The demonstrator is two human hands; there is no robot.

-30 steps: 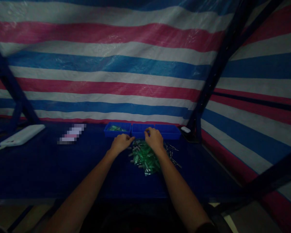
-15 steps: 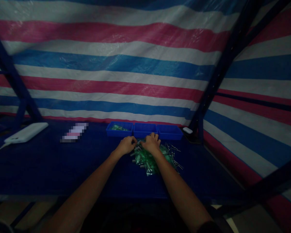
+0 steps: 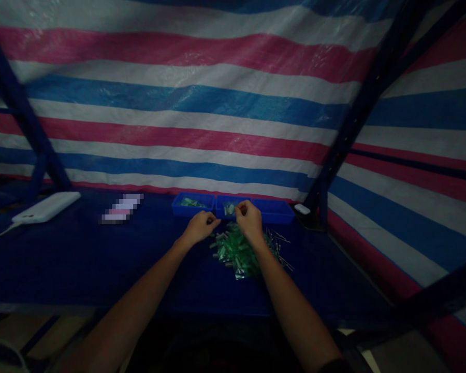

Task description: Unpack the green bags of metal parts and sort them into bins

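A heap of small green plastic pieces (image 3: 235,253) lies on the dark blue table (image 3: 81,264), with thin metal pins (image 3: 278,243) scattered at its right. My left hand (image 3: 200,227) rests at the heap's left edge, fingers curled shut on something too small to make out. My right hand (image 3: 248,217) is raised over the heap's far side, fingers pinched at the rim of the middle blue tray (image 3: 233,207); what it holds is too small to name. The left blue tray (image 3: 193,204) holds a few green pieces, and the right blue tray (image 3: 274,211) sits beside them.
A white power bank (image 3: 46,207) with a cable lies at the table's far left, and a blurred-out flat item (image 3: 121,207) beside it. A small white object (image 3: 302,209) sits by the dark metal post (image 3: 334,155). A striped tarp hangs behind.
My right hand rose from the heap toward the middle tray. My left hand stayed at the heap's left edge. The view shifted slightly.
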